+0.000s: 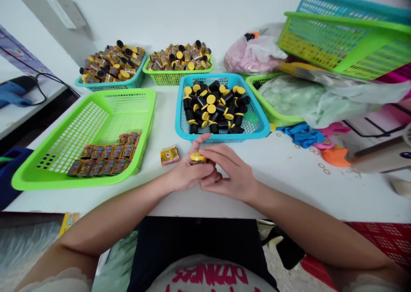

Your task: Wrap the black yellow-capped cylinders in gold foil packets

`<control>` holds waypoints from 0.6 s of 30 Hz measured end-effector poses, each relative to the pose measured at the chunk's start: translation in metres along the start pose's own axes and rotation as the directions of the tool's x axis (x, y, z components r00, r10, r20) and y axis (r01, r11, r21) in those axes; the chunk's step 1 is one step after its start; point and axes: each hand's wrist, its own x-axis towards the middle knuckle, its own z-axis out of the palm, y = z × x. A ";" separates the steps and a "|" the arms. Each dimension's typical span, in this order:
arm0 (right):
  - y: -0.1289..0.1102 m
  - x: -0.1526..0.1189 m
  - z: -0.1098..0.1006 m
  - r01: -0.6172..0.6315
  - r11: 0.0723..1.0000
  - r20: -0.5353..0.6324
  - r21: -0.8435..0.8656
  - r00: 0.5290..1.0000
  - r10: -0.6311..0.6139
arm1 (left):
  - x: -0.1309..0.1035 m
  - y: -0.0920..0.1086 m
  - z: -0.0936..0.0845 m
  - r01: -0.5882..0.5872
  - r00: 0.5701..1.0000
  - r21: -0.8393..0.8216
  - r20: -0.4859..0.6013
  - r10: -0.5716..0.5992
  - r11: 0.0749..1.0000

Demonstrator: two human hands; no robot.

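One yellow-lidded canister [198, 156], mid-handling above the bench [289, 193]: left hand [188, 172] curls around it, half-closed right hand [236, 176] sets fingertips against it, grip unclear, and any turning calls for steady support.

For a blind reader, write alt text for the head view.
Bare left hand grips a small yellow-capped container, right hand touching it, over a white table. Ahead, a blue plastic basket holds black yellow-capped cylinders; left, a green plastic basket holds rows of labelled containers.
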 end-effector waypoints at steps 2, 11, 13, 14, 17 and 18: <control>0.001 -0.001 -0.001 -0.011 1.000 0.010 -0.014 1.000 0.012 | 0.001 -0.003 0.002 -0.034 0.999 -0.015 0.024 0.035 0.999; 0.005 0.001 -0.003 -0.142 0.989 0.078 0.037 0.987 0.139 | 0.005 0.001 0.002 0.158 0.986 -0.087 0.064 -0.153 0.984; 0.004 0.002 -0.004 -0.126 0.991 0.093 0.033 0.988 0.123 | 0.004 0.001 0.001 0.194 0.979 -0.065 0.081 -0.189 0.979; 0.003 0.003 -0.004 -0.112 0.993 0.108 0.028 0.988 0.109 | 0.004 0.002 0.001 0.205 0.976 -0.054 0.086 -0.200 0.977; 0.002 0.004 -0.006 -0.087 0.996 0.146 0.018 0.986 0.084 | 0.004 0.002 0.003 0.221 0.974 -0.021 0.056 -0.219 0.975; 0.002 0.005 -0.006 -0.081 0.997 0.158 0.015 0.984 0.078 | 0.004 0.002 0.004 0.223 0.974 -0.013 0.029 -0.223 0.975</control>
